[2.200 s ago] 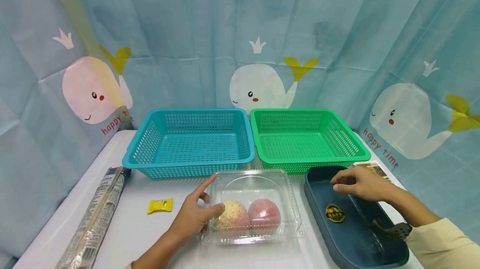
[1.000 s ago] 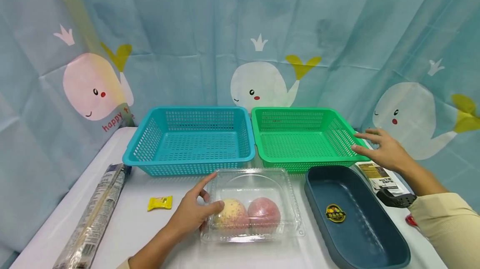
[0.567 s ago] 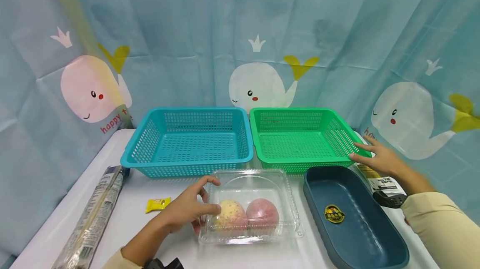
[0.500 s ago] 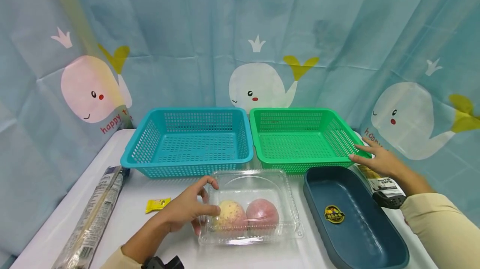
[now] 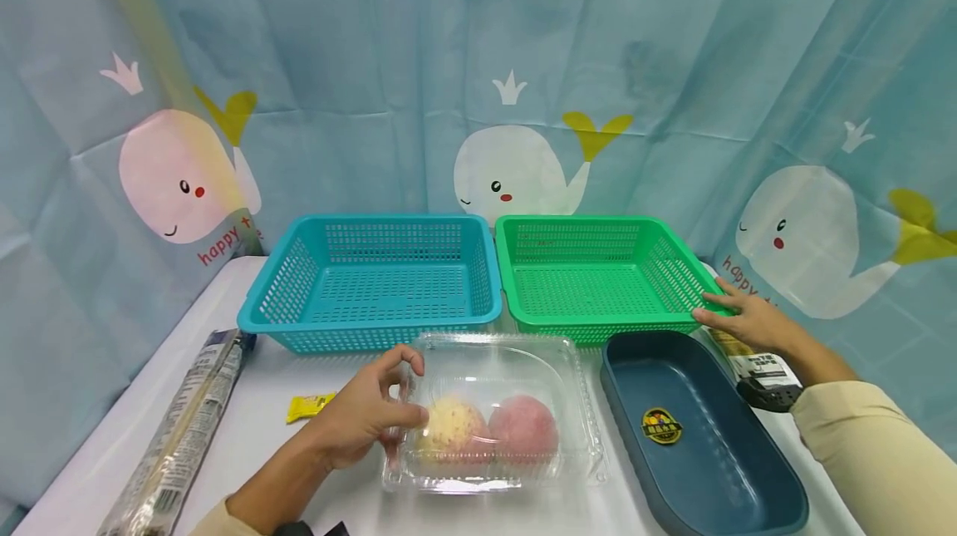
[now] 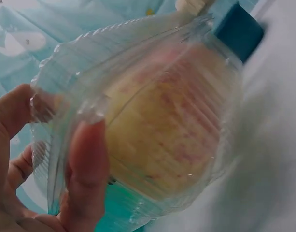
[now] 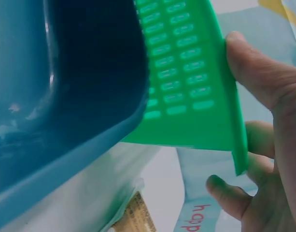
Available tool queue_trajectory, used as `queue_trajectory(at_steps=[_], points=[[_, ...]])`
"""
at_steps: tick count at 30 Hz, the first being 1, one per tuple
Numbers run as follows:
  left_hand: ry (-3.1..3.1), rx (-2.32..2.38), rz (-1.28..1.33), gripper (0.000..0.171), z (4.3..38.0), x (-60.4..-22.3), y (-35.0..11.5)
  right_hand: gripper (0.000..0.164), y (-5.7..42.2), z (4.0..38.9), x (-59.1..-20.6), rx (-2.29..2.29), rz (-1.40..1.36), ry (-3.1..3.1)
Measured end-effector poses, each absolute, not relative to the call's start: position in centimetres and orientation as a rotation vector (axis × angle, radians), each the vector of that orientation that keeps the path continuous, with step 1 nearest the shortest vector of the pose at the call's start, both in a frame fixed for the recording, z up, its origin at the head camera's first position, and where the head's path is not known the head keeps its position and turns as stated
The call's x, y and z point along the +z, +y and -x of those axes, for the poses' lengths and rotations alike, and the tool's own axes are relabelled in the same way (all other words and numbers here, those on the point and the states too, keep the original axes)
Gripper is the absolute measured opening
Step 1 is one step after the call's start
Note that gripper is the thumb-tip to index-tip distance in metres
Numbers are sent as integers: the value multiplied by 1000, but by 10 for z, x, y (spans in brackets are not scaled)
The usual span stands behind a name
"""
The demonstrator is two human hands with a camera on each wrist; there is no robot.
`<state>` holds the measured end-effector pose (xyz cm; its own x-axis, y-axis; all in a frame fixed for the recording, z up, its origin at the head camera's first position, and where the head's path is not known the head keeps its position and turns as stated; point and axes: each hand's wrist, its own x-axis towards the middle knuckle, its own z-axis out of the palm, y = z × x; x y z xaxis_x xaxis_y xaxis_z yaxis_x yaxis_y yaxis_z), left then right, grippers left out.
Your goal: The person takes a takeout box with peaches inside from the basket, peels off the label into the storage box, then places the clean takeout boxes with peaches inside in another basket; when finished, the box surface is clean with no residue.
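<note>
A clear plastic clamshell box (image 5: 489,370) at the front middle holds two round fruit-like things, one yellow with pink specks (image 5: 452,428) and one pink (image 5: 523,430). My left hand (image 5: 366,413) grips its left edge, thumb in front and fingers behind; in the left wrist view the thumb (image 6: 87,169) presses close to the edge. The box looks tilted there. My right hand (image 5: 757,327) is at the right front corner of the green basket (image 5: 598,322), its thumb touching the rim in the right wrist view and its fingers loosely spread past it.
A blue basket (image 5: 366,327) stands left of the green one. A dark blue tray (image 5: 718,469) with a round sticker lies at the right. A small yellow packet (image 5: 309,407), a long wrapped package (image 5: 187,428) and a gold-and-white packet (image 5: 761,366) lie on the white table.
My right hand has moved from over the dark blue tray to the green basket's corner. My left hand has changed its hold, and the clamshell box has shifted slightly left and tilted.
</note>
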<state>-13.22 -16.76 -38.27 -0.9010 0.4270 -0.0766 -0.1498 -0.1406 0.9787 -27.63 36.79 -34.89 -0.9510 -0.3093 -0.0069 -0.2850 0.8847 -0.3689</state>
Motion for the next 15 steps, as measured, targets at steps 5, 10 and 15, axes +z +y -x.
queue_trajectory(at_steps=[5,10,15], points=[[1766,2150,-327,50,133,-354,-167,74,368,278,-345,-596,498,2932],[1851,2175,-359,47,142,-320,-163,73,368,280,-343,-592,493,2926],[1959,2170,-349,45,157,-289,-154,74,368,280,-342,-543,482,2941]])
